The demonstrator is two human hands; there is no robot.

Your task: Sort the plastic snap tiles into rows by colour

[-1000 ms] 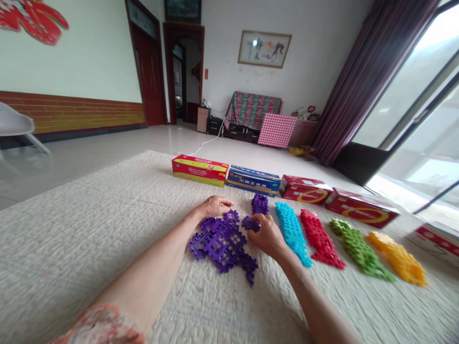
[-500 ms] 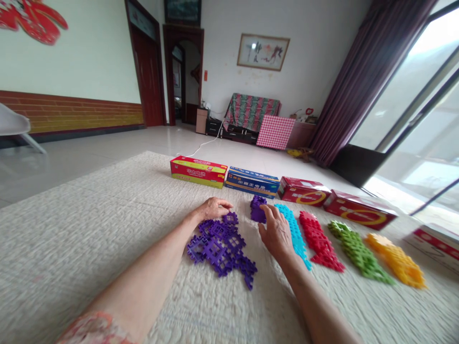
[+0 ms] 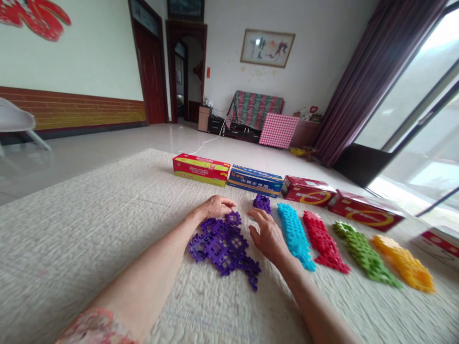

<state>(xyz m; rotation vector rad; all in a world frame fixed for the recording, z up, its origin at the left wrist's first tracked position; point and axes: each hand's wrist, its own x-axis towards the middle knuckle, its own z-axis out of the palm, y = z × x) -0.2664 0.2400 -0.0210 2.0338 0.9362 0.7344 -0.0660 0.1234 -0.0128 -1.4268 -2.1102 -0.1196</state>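
Observation:
Purple interlocking plastic pieces lie in a loose pile (image 3: 220, 246) on the quilted cover, some solid-edged squares with window-like gaps. My left hand (image 3: 218, 206) is at the far end of this pile, its fingers stretched out just behind a small purple square piece (image 3: 233, 218); whether they touch it I cannot tell. My right hand (image 3: 268, 233) is to the right of the pile, thumb apart from the fingers, nothing visible in it. Just beyond its fingertips sits a short purple stack (image 3: 262, 203), its near side partly hidden. A row of light-blue pieces (image 3: 294, 236) lies right of that hand.
Farther right run overlapping rows of red pieces (image 3: 324, 242), green pieces (image 3: 366, 253) and yellow pieces (image 3: 405, 263). Along the far side stand a red-yellow box (image 3: 201, 171), a blue box (image 3: 255, 181) and two dark-red boxes (image 3: 308, 191). Another box (image 3: 439, 246) is at the right edge.
My right hand has drawn back left and toward me from the purple stack. My left hand has stayed beside the pile. The whole view has shifted slightly.

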